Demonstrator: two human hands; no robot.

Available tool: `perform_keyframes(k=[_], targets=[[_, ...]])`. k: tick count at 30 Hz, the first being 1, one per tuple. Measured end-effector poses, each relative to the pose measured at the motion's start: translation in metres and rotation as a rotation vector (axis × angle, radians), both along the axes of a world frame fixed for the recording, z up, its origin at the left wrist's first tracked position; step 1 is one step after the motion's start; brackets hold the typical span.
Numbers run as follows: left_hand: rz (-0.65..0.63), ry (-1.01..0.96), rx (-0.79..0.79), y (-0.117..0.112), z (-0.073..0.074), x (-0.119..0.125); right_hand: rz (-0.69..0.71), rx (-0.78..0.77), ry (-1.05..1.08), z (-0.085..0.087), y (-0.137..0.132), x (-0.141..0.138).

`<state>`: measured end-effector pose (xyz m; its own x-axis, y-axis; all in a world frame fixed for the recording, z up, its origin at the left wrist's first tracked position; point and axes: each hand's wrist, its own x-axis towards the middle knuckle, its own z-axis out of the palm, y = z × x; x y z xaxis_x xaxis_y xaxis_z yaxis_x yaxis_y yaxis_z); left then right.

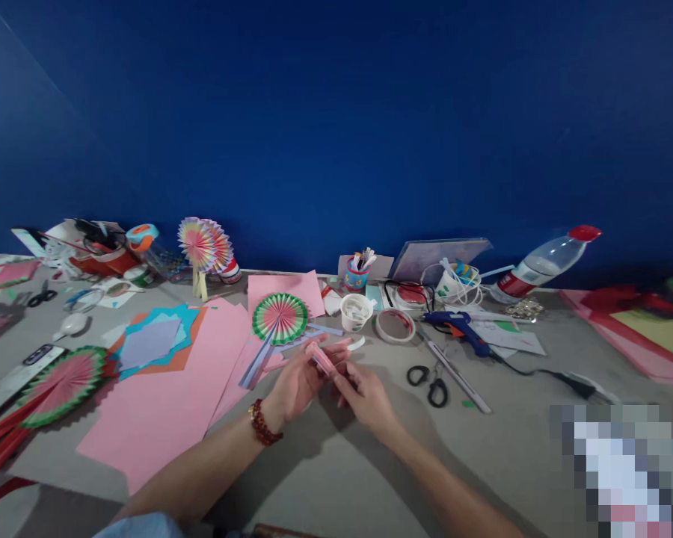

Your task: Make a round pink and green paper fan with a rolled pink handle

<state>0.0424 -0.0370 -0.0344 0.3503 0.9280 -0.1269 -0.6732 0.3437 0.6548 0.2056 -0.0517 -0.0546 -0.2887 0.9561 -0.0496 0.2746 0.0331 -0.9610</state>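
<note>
A folded pink paper strip (321, 359) is held between both hands over the middle of the table. My left hand (300, 385), with a beaded bracelet at the wrist, is turned partly palm up and curls around the strip. The thumb and fingers of my right hand (364, 396) pinch its lower end. A short white strip (357, 344) sticks out by my left fingertips; what it is attached to is hidden. Just beyond my left hand lies a green-and-pink pleated paper fan (280, 319) with bluish paper strips as its handle.
Right of my hands lie black-handled scissors (437, 392), a utility knife (454, 372), a tape roll (395, 326) and a blue glue gun (471, 332). Pink paper sheets (168, 418) spread on the left, near another fan (67, 381). A bottle (544, 265) stands tilted at back right.
</note>
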Motion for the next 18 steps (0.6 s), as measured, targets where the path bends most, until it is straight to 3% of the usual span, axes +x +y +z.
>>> perform_keyframes(k=[4, 11, 18], targets=[[0.073, 0.136, 0.007, 0.0008, -0.0029, 0.0002, 0.032, -0.021, 0.014, -0.0024, 0.0015, 0.0006], [0.080, 0.081, -0.072, 0.0035, -0.0090, 0.0021, 0.078, -0.072, 0.081, 0.0027, 0.0022, 0.0000], [-0.017, 0.053, -0.027, 0.0029, -0.0026, -0.0027, 0.038, -0.279, 0.259, 0.0032, 0.0082, 0.0026]])
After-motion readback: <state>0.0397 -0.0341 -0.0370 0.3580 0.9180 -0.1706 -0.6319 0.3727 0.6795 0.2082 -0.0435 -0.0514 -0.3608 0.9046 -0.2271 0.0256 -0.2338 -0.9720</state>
